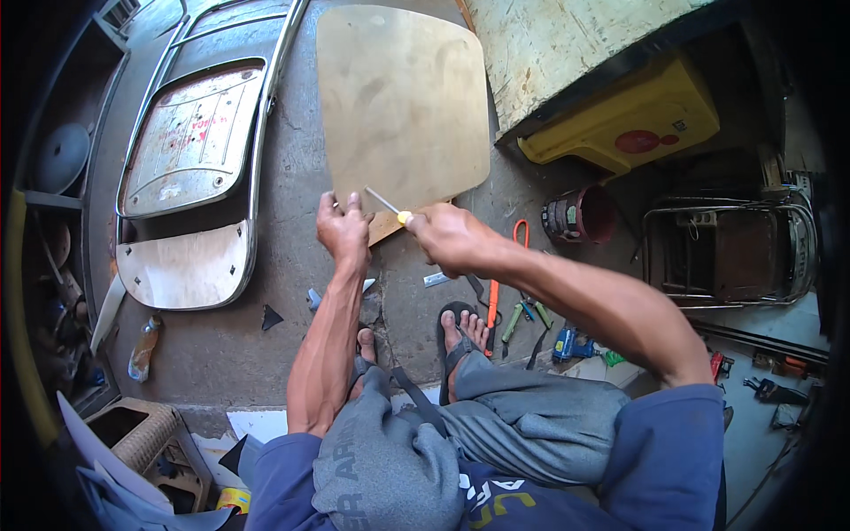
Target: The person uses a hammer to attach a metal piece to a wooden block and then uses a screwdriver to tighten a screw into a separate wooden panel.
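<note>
My right hand is wrapped round a screwdriver with a yellow handle. Its bare metal shaft points up and left over the near edge of a pale wooden board with rounded corners. At the board's near left corner is my left hand, its fingers curled and its thumb raised. Whatever those fingers may hold is too small or hidden to make out. Under the board's near edge shows a strip of brown wood.
A metal-framed folding chair lies at left, near a plastic bottle. Around my feet are green-handled pliers, an orange-handled tool and a blue power tool. A bucket and yellow plastic piece are at right.
</note>
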`<state>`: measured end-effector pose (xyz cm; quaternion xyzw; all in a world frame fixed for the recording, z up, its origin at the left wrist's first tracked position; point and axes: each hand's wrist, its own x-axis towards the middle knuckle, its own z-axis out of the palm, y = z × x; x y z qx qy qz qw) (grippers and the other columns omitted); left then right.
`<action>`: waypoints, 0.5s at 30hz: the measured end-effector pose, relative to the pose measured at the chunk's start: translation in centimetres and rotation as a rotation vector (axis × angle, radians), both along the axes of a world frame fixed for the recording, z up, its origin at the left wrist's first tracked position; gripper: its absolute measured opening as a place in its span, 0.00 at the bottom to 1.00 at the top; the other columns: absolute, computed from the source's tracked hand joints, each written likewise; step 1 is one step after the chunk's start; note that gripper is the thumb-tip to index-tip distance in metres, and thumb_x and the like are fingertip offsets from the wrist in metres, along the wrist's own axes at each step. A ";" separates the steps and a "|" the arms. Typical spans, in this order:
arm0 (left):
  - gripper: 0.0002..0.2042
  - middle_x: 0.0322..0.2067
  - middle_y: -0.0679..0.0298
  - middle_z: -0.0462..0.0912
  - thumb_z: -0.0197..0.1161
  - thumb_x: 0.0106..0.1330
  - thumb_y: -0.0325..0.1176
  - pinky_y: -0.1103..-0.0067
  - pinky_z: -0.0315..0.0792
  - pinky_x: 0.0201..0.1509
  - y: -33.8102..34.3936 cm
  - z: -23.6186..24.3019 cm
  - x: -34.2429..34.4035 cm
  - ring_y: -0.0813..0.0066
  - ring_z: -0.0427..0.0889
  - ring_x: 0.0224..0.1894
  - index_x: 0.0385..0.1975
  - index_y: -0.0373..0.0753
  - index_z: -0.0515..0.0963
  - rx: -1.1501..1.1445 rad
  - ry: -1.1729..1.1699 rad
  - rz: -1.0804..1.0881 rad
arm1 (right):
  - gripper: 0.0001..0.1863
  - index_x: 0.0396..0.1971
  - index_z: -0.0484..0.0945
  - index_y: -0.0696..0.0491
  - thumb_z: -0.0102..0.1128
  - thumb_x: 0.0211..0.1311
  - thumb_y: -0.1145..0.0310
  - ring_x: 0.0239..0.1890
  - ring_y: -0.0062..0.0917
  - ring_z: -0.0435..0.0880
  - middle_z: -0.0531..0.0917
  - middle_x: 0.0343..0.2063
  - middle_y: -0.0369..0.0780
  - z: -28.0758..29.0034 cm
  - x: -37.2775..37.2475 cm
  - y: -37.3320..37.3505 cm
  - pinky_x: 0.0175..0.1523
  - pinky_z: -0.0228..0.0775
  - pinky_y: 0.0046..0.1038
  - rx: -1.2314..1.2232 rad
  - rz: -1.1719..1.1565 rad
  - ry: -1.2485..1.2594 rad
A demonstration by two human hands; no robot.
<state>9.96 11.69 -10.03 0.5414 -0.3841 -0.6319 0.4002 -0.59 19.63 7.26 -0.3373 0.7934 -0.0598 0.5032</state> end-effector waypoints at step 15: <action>0.13 0.25 0.57 0.81 0.60 0.73 0.37 0.73 0.79 0.25 1.8 -1.7 2.4 0.66 0.85 0.25 0.41 0.31 0.74 0.226 -0.314 -0.431 | 0.20 0.53 0.81 0.55 0.55 0.65 0.62 0.46 0.46 0.84 0.85 0.40 0.47 -8.8 -7.5 28.2 0.54 0.75 0.40 -0.179 -0.070 0.464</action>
